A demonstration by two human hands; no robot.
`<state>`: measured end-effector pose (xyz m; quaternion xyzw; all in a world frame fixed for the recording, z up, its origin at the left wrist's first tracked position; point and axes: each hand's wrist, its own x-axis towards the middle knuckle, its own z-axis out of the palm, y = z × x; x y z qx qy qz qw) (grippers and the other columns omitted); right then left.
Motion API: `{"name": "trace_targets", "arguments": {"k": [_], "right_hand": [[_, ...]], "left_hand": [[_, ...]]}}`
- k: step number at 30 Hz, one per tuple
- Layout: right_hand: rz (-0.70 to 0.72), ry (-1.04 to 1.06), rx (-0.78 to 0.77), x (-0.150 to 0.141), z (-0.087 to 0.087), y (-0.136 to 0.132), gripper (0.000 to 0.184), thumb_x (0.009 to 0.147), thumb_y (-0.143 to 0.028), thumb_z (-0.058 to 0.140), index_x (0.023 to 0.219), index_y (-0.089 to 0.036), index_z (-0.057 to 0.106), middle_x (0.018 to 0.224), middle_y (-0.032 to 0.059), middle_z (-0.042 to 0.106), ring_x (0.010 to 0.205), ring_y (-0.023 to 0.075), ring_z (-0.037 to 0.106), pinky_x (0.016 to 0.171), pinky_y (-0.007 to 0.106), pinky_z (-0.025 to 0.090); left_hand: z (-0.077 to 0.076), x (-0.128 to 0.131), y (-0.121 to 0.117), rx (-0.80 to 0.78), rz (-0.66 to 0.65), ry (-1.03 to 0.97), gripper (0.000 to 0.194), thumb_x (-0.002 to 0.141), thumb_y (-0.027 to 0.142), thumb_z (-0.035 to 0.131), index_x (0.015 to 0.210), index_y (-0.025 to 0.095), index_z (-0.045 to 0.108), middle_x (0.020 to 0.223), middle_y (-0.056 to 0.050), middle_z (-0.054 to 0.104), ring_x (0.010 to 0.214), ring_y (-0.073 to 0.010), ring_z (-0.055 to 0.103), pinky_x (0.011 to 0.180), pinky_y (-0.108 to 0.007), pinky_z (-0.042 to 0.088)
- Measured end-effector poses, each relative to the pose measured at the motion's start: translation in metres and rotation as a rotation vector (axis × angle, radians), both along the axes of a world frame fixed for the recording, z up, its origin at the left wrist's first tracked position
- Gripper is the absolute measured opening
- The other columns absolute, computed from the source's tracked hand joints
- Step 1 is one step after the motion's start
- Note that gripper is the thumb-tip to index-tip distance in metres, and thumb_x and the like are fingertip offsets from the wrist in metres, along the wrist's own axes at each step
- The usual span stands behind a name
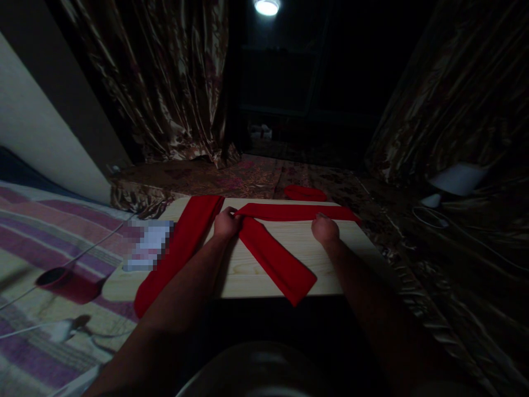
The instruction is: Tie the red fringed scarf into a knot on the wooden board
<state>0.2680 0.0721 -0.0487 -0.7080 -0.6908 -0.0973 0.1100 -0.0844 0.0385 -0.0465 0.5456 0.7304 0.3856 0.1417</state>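
A long red cloth strip [278, 262] lies folded in a V on a small light wooden table [264, 275]. One arm of the strip runs along the far edge and the other slants toward me. My left hand [226, 223] is closed, pinching the strip at its fold. My right hand [325, 228] rests on the far arm of the strip with the fingers curled down onto it. A second red strip [177, 251] lies at the left of the table, its near end hanging over the front edge.
Another red piece [305, 193] lies on the patterned floor beyond the table. A striped blanket [49, 231] with white cables and a dark red cup [53, 277] is at the left. Shiny curtains [165, 82] hang behind and at the right. A white object [457, 179] lies at the right.
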Motion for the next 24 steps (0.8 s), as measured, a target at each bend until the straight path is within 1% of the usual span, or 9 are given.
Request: {"name": "trace_targets", "arguments": {"k": [5,7,10,13,16,19,22,24], "right_hand": [[-0.021,0.027,-0.015,-0.002,0.003,-0.003,0.038,0.097,-0.023,0.038,0.123,-0.012,0.063,0.133,0.0181,0.061,0.112,0.0222,0.065,0.093,0.030,0.048],[-0.033,0.025,-0.025,-0.003,0.005,-0.003,0.037,0.097,-0.023,0.039,0.123,-0.012,0.064,0.131,0.0178,0.063,0.110,0.0223,0.066,0.092,0.030,0.049],[-0.043,0.022,-0.024,-0.005,0.006,-0.005,0.038,0.097,-0.023,0.038,0.122,-0.012,0.064,0.129,0.0180,0.064,0.109,0.0225,0.066,0.091,0.029,0.049],[-0.030,0.028,-0.012,-0.005,0.007,-0.006,0.038,0.097,-0.022,0.038,0.124,-0.011,0.063,0.131,0.0178,0.063,0.112,0.0220,0.065,0.094,0.029,0.048],[-0.023,0.031,-0.013,-0.004,0.006,-0.006,0.039,0.097,-0.023,0.038,0.125,-0.012,0.063,0.133,0.0177,0.062,0.114,0.0219,0.064,0.096,0.029,0.047],[-0.007,0.029,-0.010,-0.004,0.005,-0.006,0.039,0.097,-0.024,0.039,0.124,-0.011,0.064,0.131,0.0177,0.063,0.112,0.0223,0.065,0.096,0.029,0.047],[-0.003,0.033,-0.002,-0.003,0.004,-0.005,0.039,0.096,-0.023,0.039,0.123,-0.009,0.064,0.130,0.0175,0.064,0.111,0.0226,0.065,0.095,0.029,0.047],[0.011,0.032,0.000,-0.003,0.005,-0.004,0.040,0.097,-0.022,0.038,0.125,-0.008,0.064,0.134,0.0183,0.061,0.115,0.0227,0.064,0.097,0.029,0.046]], "left_hand": [[0.001,0.001,-0.002,-0.016,-0.008,0.018,0.036,0.082,0.037,0.064,0.113,0.021,0.070,0.091,-0.008,0.076,0.083,-0.0210,0.071,0.071,-0.026,0.050],[0.001,0.001,-0.003,0.006,-0.039,0.030,0.039,0.081,0.032,0.064,0.119,0.023,0.069,0.094,-0.007,0.076,0.085,-0.0208,0.071,0.074,-0.026,0.050],[-0.001,0.000,-0.004,0.078,-0.135,0.021,0.051,0.080,0.020,0.060,0.130,0.027,0.065,0.103,-0.004,0.076,0.092,-0.0190,0.071,0.079,-0.025,0.051],[-0.003,-0.002,-0.002,0.101,-0.174,0.022,0.055,0.077,0.012,0.058,0.130,0.026,0.066,0.115,-0.004,0.074,0.099,-0.0194,0.070,0.086,-0.025,0.052],[-0.003,-0.006,0.005,0.035,-0.153,0.026,0.054,0.075,0.010,0.058,0.126,0.023,0.070,0.112,-0.008,0.075,0.098,-0.0221,0.071,0.090,-0.028,0.052],[0.000,-0.011,0.019,-0.015,-0.170,0.005,0.053,0.075,0.011,0.061,0.126,0.020,0.070,0.107,-0.011,0.076,0.094,-0.0241,0.072,0.089,-0.031,0.053],[0.004,-0.016,0.032,-0.048,-0.192,-0.036,0.052,0.074,0.010,0.064,0.125,0.016,0.070,0.106,-0.013,0.076,0.092,-0.0243,0.072,0.085,-0.030,0.054],[0.004,-0.018,0.038,-0.071,-0.199,-0.063,0.053,0.074,0.010,0.065,0.126,0.016,0.069,0.107,-0.013,0.076,0.091,-0.0236,0.072,0.083,-0.028,0.055]]}}
